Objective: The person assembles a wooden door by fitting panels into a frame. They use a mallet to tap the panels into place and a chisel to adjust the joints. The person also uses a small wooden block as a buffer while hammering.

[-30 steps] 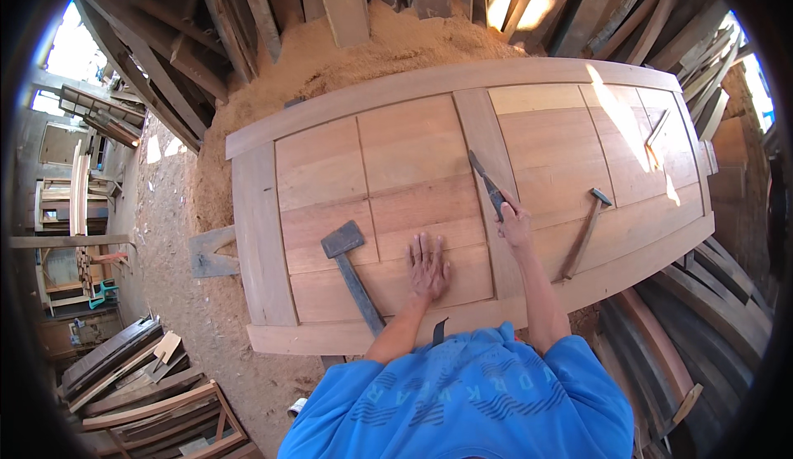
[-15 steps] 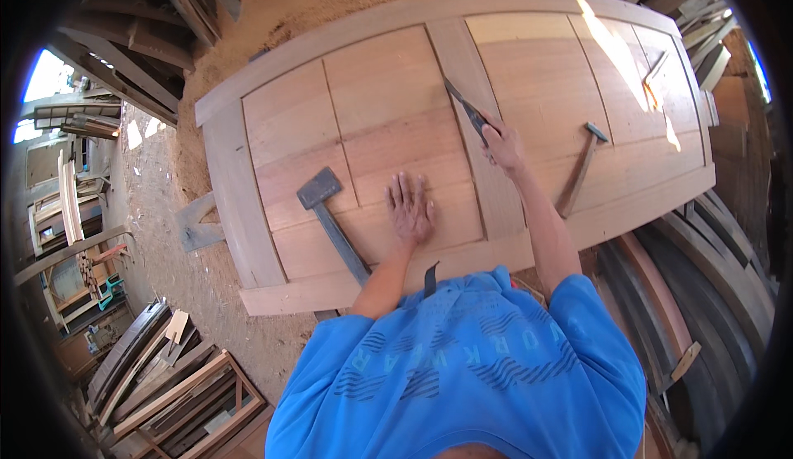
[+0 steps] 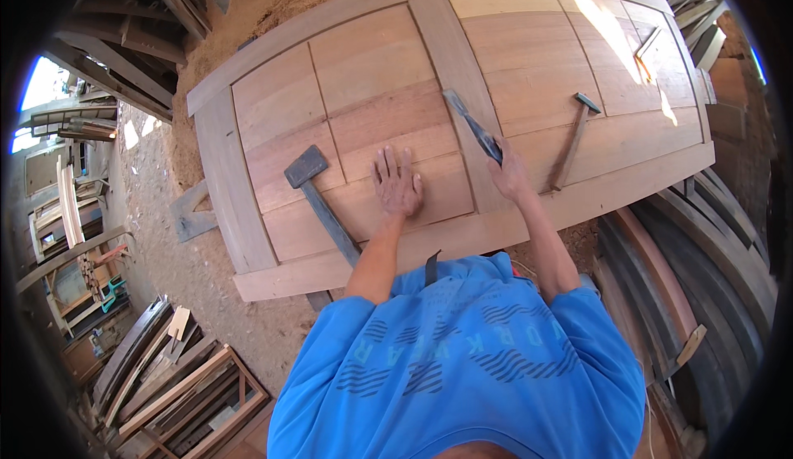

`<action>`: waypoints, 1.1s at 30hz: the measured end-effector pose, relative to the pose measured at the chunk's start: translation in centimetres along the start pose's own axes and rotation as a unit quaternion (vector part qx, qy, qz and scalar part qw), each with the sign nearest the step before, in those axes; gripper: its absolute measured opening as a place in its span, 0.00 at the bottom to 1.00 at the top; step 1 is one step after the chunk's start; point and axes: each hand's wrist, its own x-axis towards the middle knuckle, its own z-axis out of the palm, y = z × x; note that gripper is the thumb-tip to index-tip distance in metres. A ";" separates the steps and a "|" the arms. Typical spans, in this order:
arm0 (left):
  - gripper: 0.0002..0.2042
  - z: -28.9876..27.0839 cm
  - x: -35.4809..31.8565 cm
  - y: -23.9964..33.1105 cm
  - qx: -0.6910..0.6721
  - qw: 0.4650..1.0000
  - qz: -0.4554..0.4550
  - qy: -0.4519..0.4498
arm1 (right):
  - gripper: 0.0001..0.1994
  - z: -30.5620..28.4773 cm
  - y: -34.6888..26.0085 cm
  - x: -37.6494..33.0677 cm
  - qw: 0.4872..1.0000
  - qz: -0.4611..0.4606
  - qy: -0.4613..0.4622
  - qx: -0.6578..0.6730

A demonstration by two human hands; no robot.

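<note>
Clearly the right hand [image 3: 508,177] is wrapped around the dark handle of a chisel [image 3: 471,125] — a slim tool whose flat grey blade runs out past the fingers, up and to the left. Its long axis lies diagonally along the door's middle upright, tip pointing away from the person; whether the edge bites the wood is hard to tell. The left hand [image 3: 396,182] lies flat on the panelled wooden door [image 3: 372,71], fingers spread and holding nothing. Just left of those fingers rests a heavy hammer [image 3: 318,195] — right of the chisel hand lies a slimmer hammer [image 3: 574,137].
</note>
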 end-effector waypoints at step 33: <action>0.43 -5.1 -22.5 -15.1 -0.089 0.957 -0.271 0.062 | 0.41 22.8 -27.7 -7.7 0.947 -0.074 -0.251 -0.183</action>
